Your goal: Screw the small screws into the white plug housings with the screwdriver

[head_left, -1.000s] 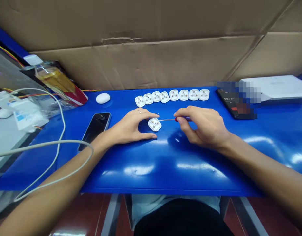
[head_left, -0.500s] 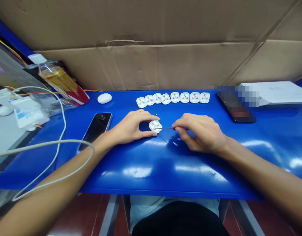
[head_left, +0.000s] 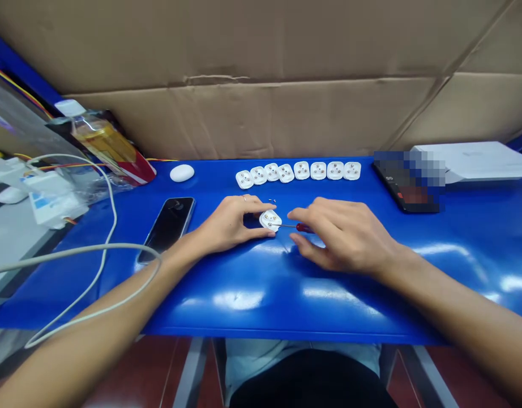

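screwdriver (head_left: 293,226) handle hidden in right hand (head_left: 346,235), dark device (head_left: 407,190) pixelated

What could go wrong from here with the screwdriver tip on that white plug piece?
1. The thin red-handled screwdriver lies nearly flat against the small white plastic plug piece; its tip could slip toward the left hand pinching that piece.
2. The right hand holds the tool only by fingertips, so a twist may skid the piece on the glossy blue table.
3. Tiny loose bits just behind the piece could be knocked away and lost.
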A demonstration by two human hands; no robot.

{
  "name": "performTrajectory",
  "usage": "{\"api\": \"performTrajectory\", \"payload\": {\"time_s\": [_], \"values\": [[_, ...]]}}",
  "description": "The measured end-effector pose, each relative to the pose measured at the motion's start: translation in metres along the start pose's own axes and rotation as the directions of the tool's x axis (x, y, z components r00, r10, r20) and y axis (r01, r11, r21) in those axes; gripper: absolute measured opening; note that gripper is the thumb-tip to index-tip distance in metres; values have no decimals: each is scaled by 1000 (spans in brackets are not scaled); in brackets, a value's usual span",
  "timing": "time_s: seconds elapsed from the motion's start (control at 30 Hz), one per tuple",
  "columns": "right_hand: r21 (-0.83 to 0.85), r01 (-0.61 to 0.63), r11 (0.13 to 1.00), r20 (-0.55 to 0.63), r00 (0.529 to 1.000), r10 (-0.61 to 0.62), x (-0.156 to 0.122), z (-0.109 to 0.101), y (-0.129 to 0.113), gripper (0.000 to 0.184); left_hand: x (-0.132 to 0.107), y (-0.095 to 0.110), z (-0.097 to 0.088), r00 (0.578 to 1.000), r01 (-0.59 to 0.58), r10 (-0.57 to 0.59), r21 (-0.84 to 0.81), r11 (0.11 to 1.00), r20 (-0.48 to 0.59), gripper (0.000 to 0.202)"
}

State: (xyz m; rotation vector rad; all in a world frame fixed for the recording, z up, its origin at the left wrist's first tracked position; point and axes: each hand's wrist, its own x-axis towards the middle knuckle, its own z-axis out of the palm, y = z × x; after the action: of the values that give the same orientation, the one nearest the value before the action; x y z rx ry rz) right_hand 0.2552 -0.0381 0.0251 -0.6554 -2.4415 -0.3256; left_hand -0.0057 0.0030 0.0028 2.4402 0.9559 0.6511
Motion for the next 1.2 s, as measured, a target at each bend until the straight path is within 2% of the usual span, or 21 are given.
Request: {"api": "performTrajectory", "payload": {"time_s": [0.07, 0.17, 0.37, 0.6, 0.77, 0.93, 1.03, 1.2], "values": [[-56, -32, 998, -9, 999, 31, 1, -1, -3, 19, 0, 1, 1, 1000, 10, -10, -9, 1000, -3, 49], [-49, -53, 997, 20, 998, 54, 3, -1, -7, 18, 0, 1, 2, 999, 44, -44, -40, 998, -4, 51], [60, 60, 996, 100, 993, -66, 11, -8, -9, 19, 1, 1, 0, 996, 84, -83, -79, 993, 16, 50], [-55, 30, 998, 41, 999, -28, 3, -5, -2, 22, 0, 0, 0, 998, 66, -65, -55, 996, 9, 53], [19, 89, 996, 32, 995, -90, 3, -3, -5, 26, 0, 1, 0, 999, 35, -34, -45, 998, 13, 46], [-3, -23, 1000, -7, 1000, 23, 4, -1, -5, 22, 0, 1, 0, 1000, 23, -22, -31, 999, 15, 47], [-44, 2, 999, -6, 1000, -3, 3, -1, -4, 20, 0, 0, 1, 999, 34, -33, -25, 999, 24, 51], [-6, 35, 999, 8, 999, -35, 6, -4, -5, 25, 0, 1, 1, 999, 37, -36, -31, 999, 13, 50]]}}
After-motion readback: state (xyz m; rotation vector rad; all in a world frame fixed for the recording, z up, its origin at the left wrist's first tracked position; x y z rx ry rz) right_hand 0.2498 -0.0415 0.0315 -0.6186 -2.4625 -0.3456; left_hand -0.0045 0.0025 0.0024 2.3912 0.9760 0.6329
